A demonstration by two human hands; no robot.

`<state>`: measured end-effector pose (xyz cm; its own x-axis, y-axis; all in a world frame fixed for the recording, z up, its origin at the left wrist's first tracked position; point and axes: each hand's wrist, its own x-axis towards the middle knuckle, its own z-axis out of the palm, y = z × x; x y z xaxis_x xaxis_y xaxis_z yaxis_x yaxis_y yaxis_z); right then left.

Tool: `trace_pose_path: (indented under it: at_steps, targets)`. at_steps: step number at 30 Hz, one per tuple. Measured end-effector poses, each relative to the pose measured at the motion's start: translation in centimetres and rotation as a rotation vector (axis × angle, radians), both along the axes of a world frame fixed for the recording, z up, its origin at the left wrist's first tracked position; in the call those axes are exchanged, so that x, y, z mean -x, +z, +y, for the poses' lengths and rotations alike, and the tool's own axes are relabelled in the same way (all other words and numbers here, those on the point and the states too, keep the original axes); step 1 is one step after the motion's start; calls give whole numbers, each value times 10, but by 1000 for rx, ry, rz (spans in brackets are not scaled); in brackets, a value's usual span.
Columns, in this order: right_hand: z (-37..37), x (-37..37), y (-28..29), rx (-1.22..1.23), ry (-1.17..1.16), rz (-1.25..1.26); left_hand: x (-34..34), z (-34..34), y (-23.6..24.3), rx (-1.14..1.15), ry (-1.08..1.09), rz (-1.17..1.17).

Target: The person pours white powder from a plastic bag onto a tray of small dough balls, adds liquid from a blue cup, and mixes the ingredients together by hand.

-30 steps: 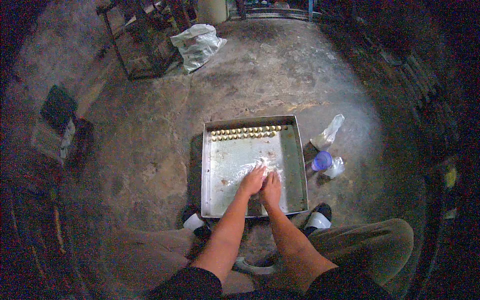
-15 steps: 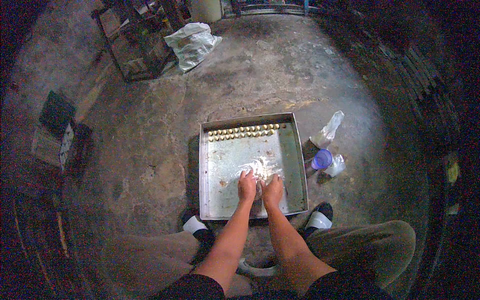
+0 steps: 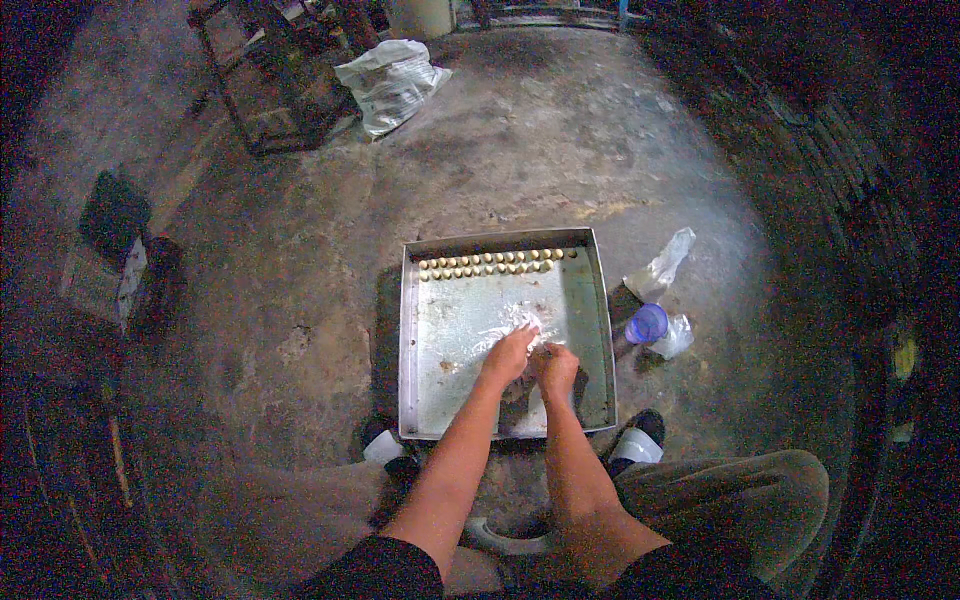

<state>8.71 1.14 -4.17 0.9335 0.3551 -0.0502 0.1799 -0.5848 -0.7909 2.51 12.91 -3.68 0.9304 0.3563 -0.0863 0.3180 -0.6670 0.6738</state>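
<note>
A square metal tray [image 3: 406, 345] lies on the floor between my feet. Along its far wall run two rows of small pale round balls [image 3: 497, 258], which look like dough. White powder [image 3: 488, 338] is smeared over the middle of the tray. My left hand [image 3: 508, 355] reaches into that powder with its fingers stretched forward. Just to its right, my right hand [image 3: 556, 372] is curled closed above the tray bottom. Whatever its fingers may hold is hidden.
Right of the tray stand a purple cup [image 3: 648, 323], a crumpled clear plastic bag [image 3: 678, 338] and a longer white plastic bag [image 3: 664, 265]. A large white sack [image 3: 392, 85] sits by a dark frame at the far left. A dark box [image 3: 112, 215] is at left.
My left hand has slid forward and right onto the powder, its fingers now straighter. My right hand has drawn slightly back and right, with its fingers curled in.
</note>
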Motion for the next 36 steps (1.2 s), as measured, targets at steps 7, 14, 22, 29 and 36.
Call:
trace_pose_path:
  at_steps: [7, 14, 22, 29, 36]
  targets:
    - [1, -9, 1, 65, 83, -81, 29, -21, 8, 40, 46, -105]
    - [1, -6, 35, 148, 54, -21, 46, -33, 14, 14, 481, -195]
    - [-3, -19, 9, 119, 107, 53, 35, -19, 19, -129, 678, -91]
    - [13, 4, -17, 371, 359, -327, 28, -28, -4, -140, 587, -158]
    - [32, 49, 34, 208, 362, -182, 59, -3, -29, -35, 660, -118]
